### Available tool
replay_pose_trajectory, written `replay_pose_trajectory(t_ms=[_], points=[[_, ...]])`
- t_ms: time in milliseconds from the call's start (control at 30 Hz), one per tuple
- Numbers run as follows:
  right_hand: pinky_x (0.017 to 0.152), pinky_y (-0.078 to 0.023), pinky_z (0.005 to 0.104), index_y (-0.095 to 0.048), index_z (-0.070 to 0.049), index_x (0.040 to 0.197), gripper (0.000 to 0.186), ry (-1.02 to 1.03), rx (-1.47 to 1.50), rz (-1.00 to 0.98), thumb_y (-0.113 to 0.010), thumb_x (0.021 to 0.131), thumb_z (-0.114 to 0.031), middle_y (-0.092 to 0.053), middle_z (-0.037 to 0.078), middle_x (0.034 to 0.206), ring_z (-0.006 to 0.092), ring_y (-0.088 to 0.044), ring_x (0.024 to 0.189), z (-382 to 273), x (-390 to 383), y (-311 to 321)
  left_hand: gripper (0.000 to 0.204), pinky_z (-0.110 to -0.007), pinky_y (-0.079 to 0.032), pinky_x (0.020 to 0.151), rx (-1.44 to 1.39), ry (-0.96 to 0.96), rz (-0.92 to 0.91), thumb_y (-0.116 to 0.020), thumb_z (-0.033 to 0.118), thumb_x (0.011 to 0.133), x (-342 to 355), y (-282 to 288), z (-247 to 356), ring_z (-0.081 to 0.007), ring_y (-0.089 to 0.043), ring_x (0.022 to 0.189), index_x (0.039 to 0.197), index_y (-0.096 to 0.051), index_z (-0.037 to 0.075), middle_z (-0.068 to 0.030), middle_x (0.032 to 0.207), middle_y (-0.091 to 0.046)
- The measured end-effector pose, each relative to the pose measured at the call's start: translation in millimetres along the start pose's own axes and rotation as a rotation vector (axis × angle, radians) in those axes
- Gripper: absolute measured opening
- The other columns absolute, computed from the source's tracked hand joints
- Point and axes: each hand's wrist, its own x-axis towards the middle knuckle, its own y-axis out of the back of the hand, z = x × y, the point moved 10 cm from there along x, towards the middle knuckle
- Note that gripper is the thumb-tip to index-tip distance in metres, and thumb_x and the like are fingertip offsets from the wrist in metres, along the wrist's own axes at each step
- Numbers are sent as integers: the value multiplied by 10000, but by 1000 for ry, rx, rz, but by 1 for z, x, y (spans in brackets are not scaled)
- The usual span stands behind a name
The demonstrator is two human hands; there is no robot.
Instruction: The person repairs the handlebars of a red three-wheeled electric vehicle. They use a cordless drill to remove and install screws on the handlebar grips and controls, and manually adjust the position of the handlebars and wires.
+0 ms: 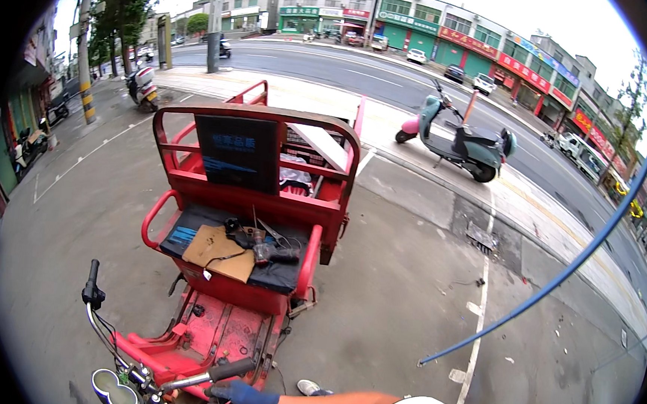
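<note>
My right hand (245, 399), in a blue glove with dark fingers, reaches in at the lower edge. Its fingers curl down beside the handlebar, just under the black grip (231, 370), around something dark and teal that I cannot make out. The handlebar (185, 381) belongs to a red cargo tricycle (263, 211), with round gauges (115, 392) at the lower left. On its black seat (277, 276) lie a piece of brown cardboard (218, 255), a dark power tool (269, 253) and scissors-like metal tools (269, 230). My left hand is out of view.
A blue hose or cable (549, 299) arcs across the right side. Behind the tricycle stands a teal scooter (455, 138), near a drain grate (480, 235). My shoe (310, 387) shows beside the tricycle. Shops line the road (333, 67).
</note>
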Motion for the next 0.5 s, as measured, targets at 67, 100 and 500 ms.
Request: replay_pose_trajectory(t_ms=[67,100,500], points=[[904,-347,267,-507,-108,1183,366,-54,97,-90,-601,930,-354,-515,23,1102,115,-475,1018,15,1,-8,349,-334,-493,821,-7,89,81,-428,320,1012,-4,-12,4,-209,-585,964,1229,-553,77,-57,1120,-608],[1037,-252,261,-346,-121,1361,557,-64,70,-163,-587,933,-383,-416,67,1321,138,-394,1202,25,0,-11,344,-335,-494,810,-11,124,103,-435,320,1009,-6,-21,4,-212,-586,954,1222,-557,80,-57,1111,-608],[558,-428,235,-694,-90,916,139,-219,416,-97,-631,921,-215,-637,-37,767,92,-567,652,-47,-38,-24,286,-353,-498,681,-221,250,496,-528,323,969,-91,-119,41,-244,-600,836,1138,-609,107,-48,1009,-617]])
